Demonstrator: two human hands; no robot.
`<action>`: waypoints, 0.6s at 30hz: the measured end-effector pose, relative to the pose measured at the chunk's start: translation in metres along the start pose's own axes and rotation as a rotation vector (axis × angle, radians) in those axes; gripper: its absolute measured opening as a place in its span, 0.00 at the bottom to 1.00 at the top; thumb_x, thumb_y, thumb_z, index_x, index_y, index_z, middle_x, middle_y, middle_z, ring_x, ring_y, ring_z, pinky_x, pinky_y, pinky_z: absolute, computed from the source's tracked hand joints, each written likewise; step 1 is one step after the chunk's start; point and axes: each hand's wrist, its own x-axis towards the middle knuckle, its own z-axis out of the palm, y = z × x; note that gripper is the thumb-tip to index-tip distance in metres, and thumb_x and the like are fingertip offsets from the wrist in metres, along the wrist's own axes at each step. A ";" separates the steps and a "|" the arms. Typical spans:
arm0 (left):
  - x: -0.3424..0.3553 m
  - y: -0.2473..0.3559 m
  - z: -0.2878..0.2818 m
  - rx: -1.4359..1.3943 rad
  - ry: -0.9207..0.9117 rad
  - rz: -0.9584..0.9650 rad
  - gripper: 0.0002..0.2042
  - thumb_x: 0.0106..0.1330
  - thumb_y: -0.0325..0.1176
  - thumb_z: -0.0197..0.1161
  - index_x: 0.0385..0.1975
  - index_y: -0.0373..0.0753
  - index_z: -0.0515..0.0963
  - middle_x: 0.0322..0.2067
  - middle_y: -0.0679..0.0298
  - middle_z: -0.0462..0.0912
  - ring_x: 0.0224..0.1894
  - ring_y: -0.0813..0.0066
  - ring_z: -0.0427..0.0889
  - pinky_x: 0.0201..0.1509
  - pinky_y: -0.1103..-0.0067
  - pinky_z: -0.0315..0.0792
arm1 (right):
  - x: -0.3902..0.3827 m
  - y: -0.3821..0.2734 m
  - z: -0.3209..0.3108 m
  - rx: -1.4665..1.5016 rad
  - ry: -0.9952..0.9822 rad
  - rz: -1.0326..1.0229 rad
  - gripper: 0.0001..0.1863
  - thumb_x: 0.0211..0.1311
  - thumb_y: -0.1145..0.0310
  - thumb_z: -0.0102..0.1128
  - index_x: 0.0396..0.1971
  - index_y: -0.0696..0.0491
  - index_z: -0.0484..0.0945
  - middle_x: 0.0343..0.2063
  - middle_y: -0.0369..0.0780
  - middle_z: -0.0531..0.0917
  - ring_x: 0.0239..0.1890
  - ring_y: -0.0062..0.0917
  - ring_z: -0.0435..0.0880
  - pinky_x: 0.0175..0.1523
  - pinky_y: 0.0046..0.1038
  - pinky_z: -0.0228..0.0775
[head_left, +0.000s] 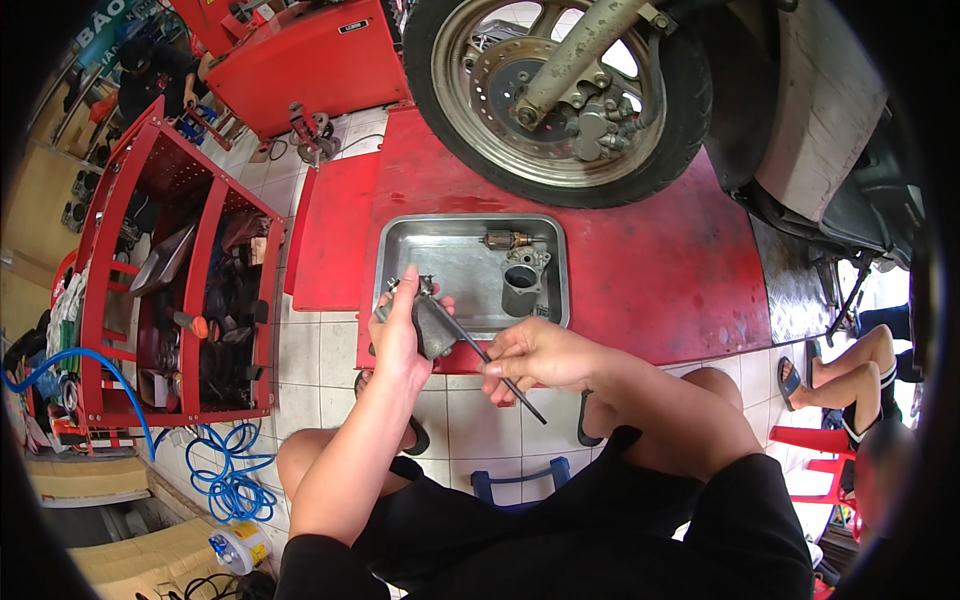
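My left hand (398,335) grips a small grey metal engine part (433,322) over the near edge of a steel tray (400,250). My right hand (535,358) holds a thin dark tool (500,368) like a screwdriver, its tip pushed into that part. In the tray lie a short metal cylinder housing (520,285) and a small copper-wound armature (505,239). The tray rests on a red lift platform (660,270).
A motorcycle front wheel (555,95) with brake disc stands on the platform behind the tray. A red tool cart (170,280) is at the left, with a coiled blue hose (230,475) on the tiled floor. Another person's legs (850,375) are at the right.
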 end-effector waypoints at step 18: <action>-0.005 0.001 -0.002 -0.051 -0.081 -0.124 0.17 0.67 0.46 0.68 0.41 0.38 0.73 0.34 0.57 0.81 0.31 0.63 0.85 0.33 0.70 0.82 | -0.007 -0.003 -0.001 -0.125 -0.073 -0.013 0.15 0.71 0.72 0.59 0.51 0.65 0.71 0.39 0.47 0.87 0.36 0.25 0.88 0.33 0.23 0.77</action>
